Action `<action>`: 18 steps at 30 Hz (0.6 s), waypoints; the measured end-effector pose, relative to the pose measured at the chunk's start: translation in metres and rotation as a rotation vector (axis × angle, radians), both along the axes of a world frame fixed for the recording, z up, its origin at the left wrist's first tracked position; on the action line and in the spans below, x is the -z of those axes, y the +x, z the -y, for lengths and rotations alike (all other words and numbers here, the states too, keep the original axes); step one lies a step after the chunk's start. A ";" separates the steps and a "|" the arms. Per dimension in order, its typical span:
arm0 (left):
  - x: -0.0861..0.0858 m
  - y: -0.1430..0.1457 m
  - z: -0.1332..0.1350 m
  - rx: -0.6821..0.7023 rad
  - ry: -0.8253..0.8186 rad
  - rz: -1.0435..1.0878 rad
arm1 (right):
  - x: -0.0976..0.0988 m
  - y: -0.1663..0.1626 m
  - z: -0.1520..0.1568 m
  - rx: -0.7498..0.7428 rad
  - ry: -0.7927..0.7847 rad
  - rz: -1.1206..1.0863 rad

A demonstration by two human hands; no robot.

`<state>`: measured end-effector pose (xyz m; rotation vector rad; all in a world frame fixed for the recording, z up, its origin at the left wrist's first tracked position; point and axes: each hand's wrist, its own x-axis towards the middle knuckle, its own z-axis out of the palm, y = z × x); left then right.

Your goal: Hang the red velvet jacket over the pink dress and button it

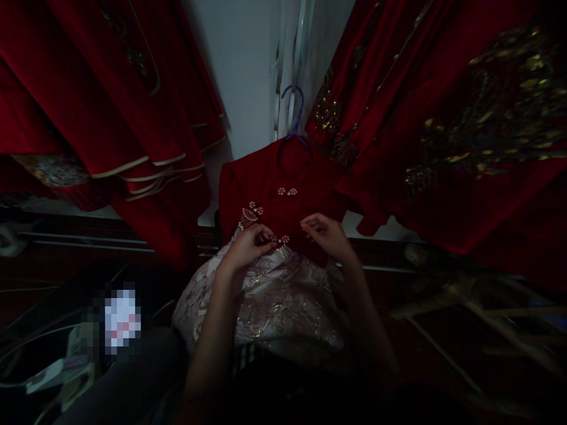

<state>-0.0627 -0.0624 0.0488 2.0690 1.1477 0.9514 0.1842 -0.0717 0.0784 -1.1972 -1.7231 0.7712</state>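
A short red jacket (pixel 270 171) hangs on a purple hanger (pixel 297 109) in front of me, above a pale brocade skirt (pixel 283 301) with a shiny floral pattern. A beaded clasp (pixel 287 192) sits below the neckline, and another beaded clasp (pixel 283 239) lies near the hem. My left hand (pixel 250 245) is closed on the jacket's lower front, fingertips at the left end of the lower clasp. Beside it hangs a beaded tassel ornament (pixel 250 215). My right hand (pixel 326 235) is held at the jacket's right front, thumb and fingers pinched together; what they hold is too dark to see.
Red garments (pixel 146 118) with pale piping hang on the left. More red garments (pixel 398 165) with gold sequins hang on the right. A pale wooden frame (pixel 482 319) stands low at right. A power strip (pixel 80 378) with cables lies at lower left, near a blurred-out patch.
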 end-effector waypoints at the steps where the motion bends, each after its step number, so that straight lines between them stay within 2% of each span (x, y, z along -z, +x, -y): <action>1: 0.001 0.008 0.000 0.001 0.027 -0.039 | 0.002 -0.002 0.000 -0.045 0.002 0.042; 4: 0.003 0.023 0.002 -0.030 0.099 -0.145 | 0.010 -0.009 -0.003 -0.142 -0.001 0.137; 7: 0.001 0.027 0.004 -0.071 0.126 -0.185 | 0.020 -0.013 -0.007 -0.145 -0.017 0.174; 12: 0.001 0.027 0.002 -0.069 0.136 -0.189 | 0.033 -0.017 -0.015 -0.188 -0.069 0.141; 18: 0.004 0.026 -0.001 -0.049 0.137 -0.177 | 0.036 -0.021 -0.018 -0.180 -0.094 0.101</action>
